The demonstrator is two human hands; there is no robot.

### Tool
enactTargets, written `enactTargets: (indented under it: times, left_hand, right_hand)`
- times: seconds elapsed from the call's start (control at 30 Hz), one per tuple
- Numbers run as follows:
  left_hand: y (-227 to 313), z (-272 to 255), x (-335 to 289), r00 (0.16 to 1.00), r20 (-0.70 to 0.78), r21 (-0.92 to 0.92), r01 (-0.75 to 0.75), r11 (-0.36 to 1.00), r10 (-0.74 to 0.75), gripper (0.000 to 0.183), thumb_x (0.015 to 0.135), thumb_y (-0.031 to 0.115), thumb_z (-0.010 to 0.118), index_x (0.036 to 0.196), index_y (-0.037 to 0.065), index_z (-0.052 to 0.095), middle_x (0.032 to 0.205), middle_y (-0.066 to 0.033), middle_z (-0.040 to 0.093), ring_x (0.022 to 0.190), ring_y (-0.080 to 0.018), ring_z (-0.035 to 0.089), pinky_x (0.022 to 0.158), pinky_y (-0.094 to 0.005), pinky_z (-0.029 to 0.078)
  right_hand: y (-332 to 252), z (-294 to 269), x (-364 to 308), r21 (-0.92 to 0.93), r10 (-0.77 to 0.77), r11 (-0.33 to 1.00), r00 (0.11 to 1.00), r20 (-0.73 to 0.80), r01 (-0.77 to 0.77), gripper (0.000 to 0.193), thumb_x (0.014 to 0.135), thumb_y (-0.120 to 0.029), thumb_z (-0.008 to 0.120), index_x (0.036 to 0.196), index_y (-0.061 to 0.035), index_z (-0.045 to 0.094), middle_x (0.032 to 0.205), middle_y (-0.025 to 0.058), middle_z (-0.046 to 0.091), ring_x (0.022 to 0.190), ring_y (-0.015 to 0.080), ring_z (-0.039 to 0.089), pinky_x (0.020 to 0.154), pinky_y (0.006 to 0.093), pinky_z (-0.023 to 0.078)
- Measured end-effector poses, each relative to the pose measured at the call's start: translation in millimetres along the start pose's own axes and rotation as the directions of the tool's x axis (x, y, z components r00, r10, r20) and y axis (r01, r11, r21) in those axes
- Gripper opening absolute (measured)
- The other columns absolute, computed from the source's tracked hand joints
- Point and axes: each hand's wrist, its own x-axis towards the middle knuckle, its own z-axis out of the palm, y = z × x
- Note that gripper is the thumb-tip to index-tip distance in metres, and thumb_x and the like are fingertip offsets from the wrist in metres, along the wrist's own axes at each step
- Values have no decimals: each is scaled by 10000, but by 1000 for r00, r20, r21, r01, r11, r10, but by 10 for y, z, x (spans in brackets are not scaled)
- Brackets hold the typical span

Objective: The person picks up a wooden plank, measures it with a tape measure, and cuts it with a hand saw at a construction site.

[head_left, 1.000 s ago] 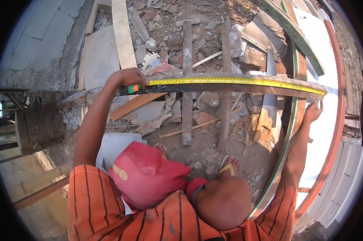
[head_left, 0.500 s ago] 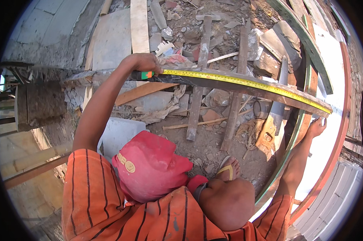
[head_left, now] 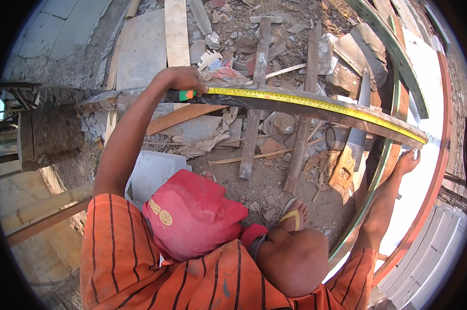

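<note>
Holding a yellow tape measure stretched along a wooden beam

Grips the tape's green, orange and black case in the left hand, back of the hand upward, fingers curled closed around it, over the beam. Draws the yellow blade out in a line from there, rightward along the beam's upper side, to the end beside the right hand. Reaches with that right hand to just below the beam's end, fingers partly bent, a fingertip close to the wood; cannot tell whether anything is pinched there.

Has two narrow planks crossing beneath the beam between the hands, and a wooden-handled handsaw passing under it, near the right hand on its left side. Has a white panel under and around the right hand. Crouches in an orange striped shirt, with a sandaled foot below and between the hands.
</note>
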Motion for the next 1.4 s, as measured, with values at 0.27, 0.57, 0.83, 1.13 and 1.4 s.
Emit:
enactTargets:
  times: [0.27, 0.57, 0.83, 1.13, 1.4]
  left_hand:
    - [-45, 9, 38, 1000, 8, -23, 5, 1000, -5, 352, 818, 420, 651, 818, 78, 737, 793, -75, 684, 746, -190, 596, 712, -330, 450]
    - [-72, 15, 55, 1000, 15, -38, -24, 999, 25, 351, 817, 412, 649, 813, 72, 734, 792, -67, 686, 747, -177, 588, 720, -320, 447]
    - [-23, -7, 22, 999, 24, -14, 38, 999, -38, 365, 823, 421, 651, 848, 69, 743, 837, -79, 702, 802, -185, 616, 765, -318, 447]
    - [-60, 11, 72, 999, 31, -14, 21, 1000, -21, 356, 828, 410, 650, 843, 66, 742, 829, -76, 703, 794, -175, 614, 756, -313, 449]
    - [-74, -1, 81, 998, 55, -32, -17, 999, 19, 346, 832, 401, 646, 868, 72, 743, 855, -67, 705, 814, -167, 609, 776, -305, 446]
  right_hand:
    - [-169, 26, -95, -26, 49, 998, 999, -15, -50, 416, 926, -174, 522, 1310, -29, 452, 865, 110, 607, 703, 164, 566, 630, 291, 476]
    - [-281, 42, -160, 29, 66, 997, 998, -8, -66, 386, 947, -138, 495, 1311, -21, 443, 779, 83, 577, 660, 137, 529, 591, 264, 449]
    - [-339, 58, -195, 20, 88, 996, 996, -10, -88, 381, 943, -132, 496, 1303, -14, 454, 773, 79, 570, 654, 128, 521, 587, 263, 442]
    - [-166, 45, -105, 87, 73, 994, 997, 8, -73, 373, 930, -141, 508, 1273, 5, 492, 791, 75, 567, 662, 124, 523, 577, 254, 438]
    - [124, -1, 70, 17, 21, 1000, 1000, 2, -21, 322, 922, -171, 513, 1165, 23, 594, 834, 70, 577, 678, 124, 531, 588, 252, 456]
